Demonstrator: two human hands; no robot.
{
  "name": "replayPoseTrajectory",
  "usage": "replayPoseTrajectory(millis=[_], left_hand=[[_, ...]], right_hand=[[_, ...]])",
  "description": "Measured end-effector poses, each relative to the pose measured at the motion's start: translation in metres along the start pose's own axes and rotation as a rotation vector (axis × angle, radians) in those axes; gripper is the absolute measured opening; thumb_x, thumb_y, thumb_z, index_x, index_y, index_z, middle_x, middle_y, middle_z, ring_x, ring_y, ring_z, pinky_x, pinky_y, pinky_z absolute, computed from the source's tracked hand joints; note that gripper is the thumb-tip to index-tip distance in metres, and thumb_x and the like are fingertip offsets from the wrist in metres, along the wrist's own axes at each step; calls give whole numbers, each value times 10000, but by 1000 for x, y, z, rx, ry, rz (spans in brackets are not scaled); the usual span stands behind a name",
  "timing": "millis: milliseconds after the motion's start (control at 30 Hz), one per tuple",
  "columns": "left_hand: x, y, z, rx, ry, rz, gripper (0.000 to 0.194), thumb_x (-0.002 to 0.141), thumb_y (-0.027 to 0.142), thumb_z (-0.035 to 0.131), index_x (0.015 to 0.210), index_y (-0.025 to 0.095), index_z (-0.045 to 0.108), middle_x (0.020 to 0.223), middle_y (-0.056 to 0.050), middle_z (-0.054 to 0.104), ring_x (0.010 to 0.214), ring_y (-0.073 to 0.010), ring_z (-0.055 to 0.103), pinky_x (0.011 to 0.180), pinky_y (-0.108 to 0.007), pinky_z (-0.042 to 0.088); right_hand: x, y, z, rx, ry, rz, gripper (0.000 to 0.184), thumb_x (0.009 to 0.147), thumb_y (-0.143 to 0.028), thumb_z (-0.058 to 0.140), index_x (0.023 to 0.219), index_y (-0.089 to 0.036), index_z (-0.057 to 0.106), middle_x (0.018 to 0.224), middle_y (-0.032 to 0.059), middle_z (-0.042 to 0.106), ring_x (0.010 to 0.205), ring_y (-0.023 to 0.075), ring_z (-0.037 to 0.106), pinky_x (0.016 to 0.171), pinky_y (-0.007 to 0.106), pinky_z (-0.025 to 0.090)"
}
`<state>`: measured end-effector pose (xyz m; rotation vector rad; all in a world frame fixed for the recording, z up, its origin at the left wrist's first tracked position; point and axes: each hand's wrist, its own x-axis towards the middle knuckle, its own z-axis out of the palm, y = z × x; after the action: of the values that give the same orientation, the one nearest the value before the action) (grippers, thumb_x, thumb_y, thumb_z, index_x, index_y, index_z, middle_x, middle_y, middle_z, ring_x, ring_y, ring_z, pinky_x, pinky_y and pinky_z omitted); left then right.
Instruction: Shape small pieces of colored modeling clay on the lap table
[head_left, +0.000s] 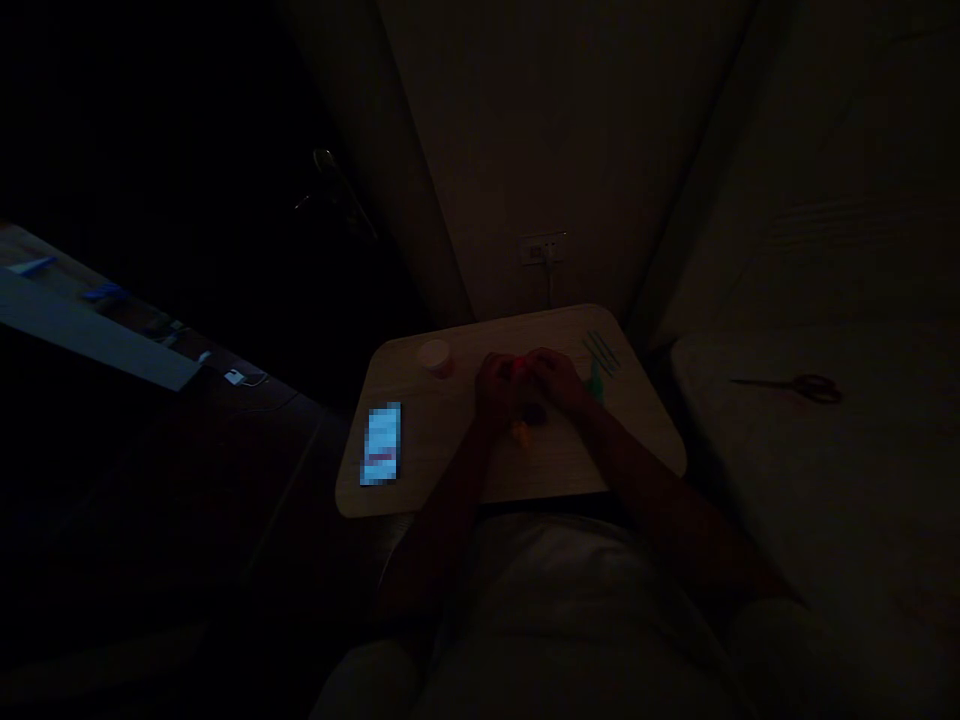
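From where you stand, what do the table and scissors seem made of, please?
The table looks like matte wood or laminate, with faint grain. The scissors have thin blades suggesting metal and reddish loops, perhaps plastic; the dimness hides their finish.

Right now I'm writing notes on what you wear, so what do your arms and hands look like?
The left hand and right hand look bare, without gloves. No sleeves cover the left forearm or right forearm, and I see no watch or cable on them. It is too dark to make out rings or small markings.
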<state>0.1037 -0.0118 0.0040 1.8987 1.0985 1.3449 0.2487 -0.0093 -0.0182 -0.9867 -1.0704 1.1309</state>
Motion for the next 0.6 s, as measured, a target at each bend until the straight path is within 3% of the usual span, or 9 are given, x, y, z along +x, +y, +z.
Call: replayPoseTrajectory(millis=[167,400,600], left_hand=[[3,-8,0,-57,11,-12,176,898,359,673,878,185,690,897,-45,659,846,-169,619,783,-284,505],[5,-21,-1,-164,37,-200,205,791,368,770,833,180,700,836,-24,712,791,-169,644,742,-282,510],[4,-19,-2,-204,29,-250,289,737,403,795,700,177,619,675,20,618,656,-129,562,637,-248,444]], right_hand=[[1,1,-1,-40,8,-33,381,735,-570,754,737,-205,648,700,1,641,671,156,569,629,274,487],[0,6,-1,-52,-48,-42,427,644,-520,838,906,-221,681,888,36,726,823,208,668,767,334,558],[-1,2,-1,-63,-59,-23,397,660,-498,829,907,-202,736,897,60,766,833,224,697,770,341,562]])
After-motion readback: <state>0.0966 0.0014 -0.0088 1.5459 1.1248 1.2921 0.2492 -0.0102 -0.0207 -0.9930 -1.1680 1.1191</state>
